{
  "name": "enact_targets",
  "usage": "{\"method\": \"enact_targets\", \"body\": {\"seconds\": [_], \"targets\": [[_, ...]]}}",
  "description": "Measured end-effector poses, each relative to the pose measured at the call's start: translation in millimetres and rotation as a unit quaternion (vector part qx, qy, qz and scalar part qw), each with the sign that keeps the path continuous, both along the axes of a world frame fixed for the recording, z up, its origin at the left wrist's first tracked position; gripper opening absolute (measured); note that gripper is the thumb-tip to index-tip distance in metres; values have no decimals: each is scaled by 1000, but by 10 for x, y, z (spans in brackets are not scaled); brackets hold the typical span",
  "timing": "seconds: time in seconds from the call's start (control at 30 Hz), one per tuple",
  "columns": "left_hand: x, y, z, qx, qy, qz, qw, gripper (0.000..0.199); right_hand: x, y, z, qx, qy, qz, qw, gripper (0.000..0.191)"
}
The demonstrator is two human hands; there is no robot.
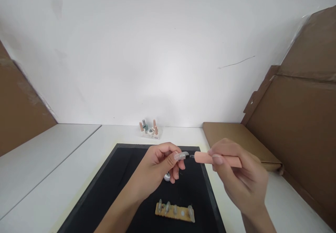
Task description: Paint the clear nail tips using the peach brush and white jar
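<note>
Head view, nearest first: right hand [243, 177], fingers closed round the pink handle of a small brush [225, 160], held about level above the mat's right edge. Left hand [157, 166]: thumb and forefinger pinched shut on a clear fake nail [181, 155], other fingers loosely curled. Nail is in the air, in view near the mat's far right corner. Bristles point at its right end; can't tell if touching.

Below, a tan strip [179, 216] with more nails lies on the black mat [115, 177], toward the right edge. Small jar [167, 177] partly behind the left hand. Bottle holder [149, 135] on the table, past the mat's far edge.

Handling guess: nail very light, thin, stiff, slick if wet; could crack or flip out. Grip the left end or side rims, lightly. Brush: light, rigid handle, soft tip; hold mid-handle.
</note>
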State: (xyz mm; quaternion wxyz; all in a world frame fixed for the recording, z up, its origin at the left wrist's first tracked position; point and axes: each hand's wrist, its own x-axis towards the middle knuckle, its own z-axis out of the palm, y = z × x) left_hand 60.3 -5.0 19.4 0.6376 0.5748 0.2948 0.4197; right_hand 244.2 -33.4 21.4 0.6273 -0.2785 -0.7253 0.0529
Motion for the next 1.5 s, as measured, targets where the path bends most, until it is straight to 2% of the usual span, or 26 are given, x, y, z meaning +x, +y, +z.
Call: {"method": "enact_targets", "body": {"seconds": [0.17, 0.27, 0.33, 0.47, 0.6, 0.73, 0.83, 0.93, 1.03, 1.23, 1.3, 1.5], "targets": [[-43, 14, -40, 0, -7, -13, 1000, 28, -8, -12, -17, -12, 44, -29, 999, 15], [-57, 29, -50, -2, 1, -13, 1000, 27, -32, -16, -20, -38, 89, 9, 995, 13], [-49, 32, -48, -3, 2, -15, 1000, 27, -40, -13, -14, -48, 79, 26, 995, 11], [-30, 19, -48, 1, -7, -19, 1000, 28, -23, 3, 0, -63, 49, 4, 997, 13], [-52, 13, -74, 6, -7, -20, 1000, 27, 7, 7, -36, -73, 83, -19, 994, 18], [-63, 23, -90, 8, -5, -20, 1000, 25, 18, -1, -71, -100, 128, 29, 986, 17], [-48, 20, -82, 8, -9, -25, 1000, 25, 14, 0, -50, -102, 94, 58, 989, 16], [-41, 15, -83, 10, -10, -25, 1000, 25, 15, 3, -26, -87, 74, 23, 993, 17], [-54, 20, -100, 12, -11, -22, 1000, 24, 18, -2, -30, -78, 95, -5, 992, 17], [-41, 31, -74, 6, -15, -35, 999, 28, -17, -25, -40, -70, 89, 105, 988, 14], [-22, 26, -58, 1, -17, -42, 999, 29, -30, -22, -36, -68, 74, 121, 988, 13], [-10, -8, -33, 4, -16, -41, 999, 28, -34, -18, -2, -62, 46, 73, 994, 11]]}}
